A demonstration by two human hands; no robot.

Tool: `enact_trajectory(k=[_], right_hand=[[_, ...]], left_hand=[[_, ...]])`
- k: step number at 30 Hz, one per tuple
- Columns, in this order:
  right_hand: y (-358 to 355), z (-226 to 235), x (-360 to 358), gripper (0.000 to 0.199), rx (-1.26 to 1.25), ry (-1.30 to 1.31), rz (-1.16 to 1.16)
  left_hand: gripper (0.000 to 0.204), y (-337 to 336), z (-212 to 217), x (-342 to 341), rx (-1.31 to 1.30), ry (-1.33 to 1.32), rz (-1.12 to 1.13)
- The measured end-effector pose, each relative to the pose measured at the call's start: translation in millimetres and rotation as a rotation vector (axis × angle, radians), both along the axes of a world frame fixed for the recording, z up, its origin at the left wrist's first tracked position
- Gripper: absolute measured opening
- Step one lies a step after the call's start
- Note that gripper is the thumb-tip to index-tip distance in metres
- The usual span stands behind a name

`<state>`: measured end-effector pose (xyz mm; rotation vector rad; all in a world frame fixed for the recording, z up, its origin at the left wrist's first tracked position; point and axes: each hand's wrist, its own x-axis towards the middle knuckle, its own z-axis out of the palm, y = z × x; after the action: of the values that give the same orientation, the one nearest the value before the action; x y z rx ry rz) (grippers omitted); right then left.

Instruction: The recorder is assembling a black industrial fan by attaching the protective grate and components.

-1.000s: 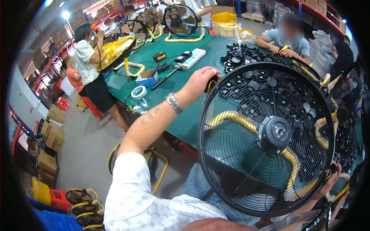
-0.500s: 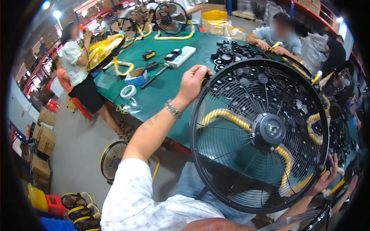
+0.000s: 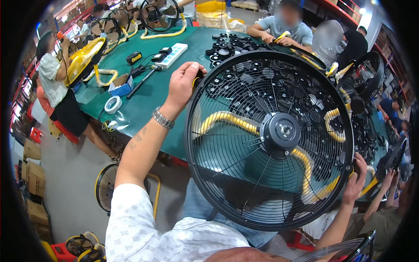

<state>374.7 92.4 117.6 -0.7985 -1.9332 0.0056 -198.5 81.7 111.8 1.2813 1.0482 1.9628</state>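
Note:
A large round floor fan with a black wire guard and black rim stands tilted before me, its dark motor hub in the middle. Behind the guard, a yellow tube frame partly covered in clear wrap shows through. My left hand is closed round a dark knob on the fan's left side. At the opposite side, my right hand grips the fan by its right-hand fitting, with some fingers partly hidden by the rim.
A green table bears piled black round parts, a white power strip, a tape roll and a small blue box. Several people work around it with other fans. Another fan stands on the floor at left.
The view has turned to the right, so the table and people appear further left. The fan and both my hands sit a little further left and higher in the picture, the grips unchanged.

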Motion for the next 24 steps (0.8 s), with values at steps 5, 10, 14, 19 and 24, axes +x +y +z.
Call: enact_trajectory(k=[5,10,14,19,24], right_hand=[[14.5,9.5,10.9,0.024,-0.204,0.031,-0.157],[11.3,45.8,13.2,0.027,-0.969,0.252,0.054],[0.1,24.2,-0.9,0.032,-0.331,0.074,-0.008],[14.6,22.2,2.6,0.024,-0.025,-0.209,-0.107],[14.6,52.1,8.4,0.036,-0.999,0.210,-0.121]], left_hand=[[0.024,0.9,-0.5,1.6,0.005,0.029,0.037],[0.026,2.7,0.1,0.9,0.020,0.081,0.073],[0.028,3.5,-4.3,-6.7,0.000,0.112,0.062],[0.033,6.3,-10.4,-17.8,0.141,0.581,0.272],[0.035,2.1,0.7,-8.7,0.028,0.492,0.261]])
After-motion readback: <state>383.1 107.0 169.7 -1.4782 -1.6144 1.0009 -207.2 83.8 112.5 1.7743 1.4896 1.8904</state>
